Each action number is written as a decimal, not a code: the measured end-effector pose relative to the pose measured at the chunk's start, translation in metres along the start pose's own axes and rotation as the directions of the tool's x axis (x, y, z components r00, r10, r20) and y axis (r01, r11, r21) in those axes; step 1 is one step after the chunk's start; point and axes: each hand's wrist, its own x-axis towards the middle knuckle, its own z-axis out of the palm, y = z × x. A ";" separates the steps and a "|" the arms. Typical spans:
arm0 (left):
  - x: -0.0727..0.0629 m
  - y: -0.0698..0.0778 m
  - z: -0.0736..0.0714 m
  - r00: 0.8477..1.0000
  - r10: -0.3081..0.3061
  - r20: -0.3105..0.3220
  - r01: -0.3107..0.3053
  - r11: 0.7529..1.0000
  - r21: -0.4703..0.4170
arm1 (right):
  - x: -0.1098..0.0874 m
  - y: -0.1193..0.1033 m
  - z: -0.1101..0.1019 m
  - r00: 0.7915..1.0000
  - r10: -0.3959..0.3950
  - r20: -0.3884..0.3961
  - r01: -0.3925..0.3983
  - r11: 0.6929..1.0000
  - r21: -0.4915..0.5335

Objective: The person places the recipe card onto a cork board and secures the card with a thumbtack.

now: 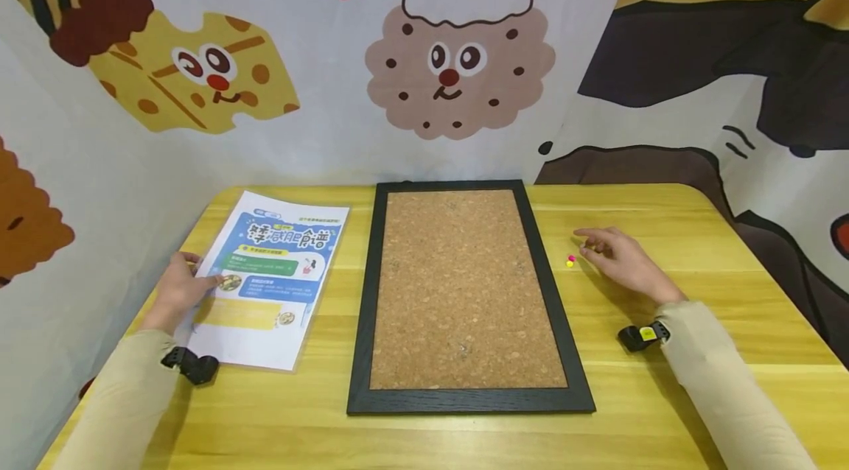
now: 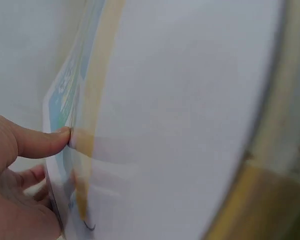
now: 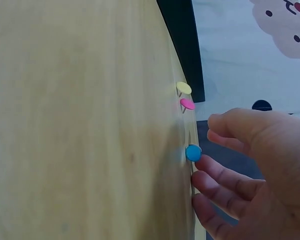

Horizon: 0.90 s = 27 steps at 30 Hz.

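Observation:
My left hand [image 1: 180, 289] grips a laminated printed sheet [image 1: 265, 330] by its left edge. In the left wrist view, the thumb [image 2: 45, 142] presses on its front while the other fingers go behind. Chinese lettering on blue, green and yellow blocks covers the sheet. Over at the right, my right hand [image 1: 620, 260] hovers by a few thumbtacks with its fingers loosely bent and apart. The right wrist view shows a yellow thumbtack [image 3: 184, 88], a pink thumbtack [image 3: 187, 104] and a blue thumbtack [image 3: 193, 153]. The blue one is beside a fingertip; whether they touch I cannot tell.
A cork board [image 1: 464, 286] in a black frame [image 1: 471, 401] lies mid-table between the hands. It rests on a yellow wooden table [image 1: 663, 411]. Behind the table hangs a cloth [image 1: 318, 146] with cartoon prints. Each wrist wears a black strapped camera [image 1: 640, 337].

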 end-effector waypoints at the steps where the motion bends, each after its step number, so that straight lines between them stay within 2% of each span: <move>1: 0.000 0.000 -0.001 1.000 0.006 0.010 -0.006 1.000 -0.012 | 0.001 0.000 0.001 1.000 0.002 0.001 -0.002 1.000 -0.004; 5: 0.002 -0.003 -0.002 0.998 0.052 0.046 -0.049 0.997 -0.060 | 0.004 0.000 0.002 0.999 0.029 0.017 -0.029 1.000 -0.002; 9: 0.006 -0.003 -0.002 0.994 0.088 0.058 -0.084 0.994 -0.071 | 0.006 -0.001 0.002 0.997 0.073 0.029 -0.073 0.997 0.008; 15: 0.005 0.005 -0.005 0.995 0.068 0.078 -0.062 0.995 -0.073 | 0.007 0.000 0.002 0.992 0.113 0.054 -0.115 0.993 0.029; 21: 0.004 0.016 -0.006 0.997 0.061 0.049 -0.056 0.993 -0.103 | 0.011 0.003 0.003 0.991 0.124 0.047 -0.126 0.991 0.045; 27: 0.005 0.025 -0.004 0.998 0.059 -0.037 -0.066 0.976 -0.210 | 0.015 0.001 0.003 0.990 0.132 0.040 -0.133 0.991 0.031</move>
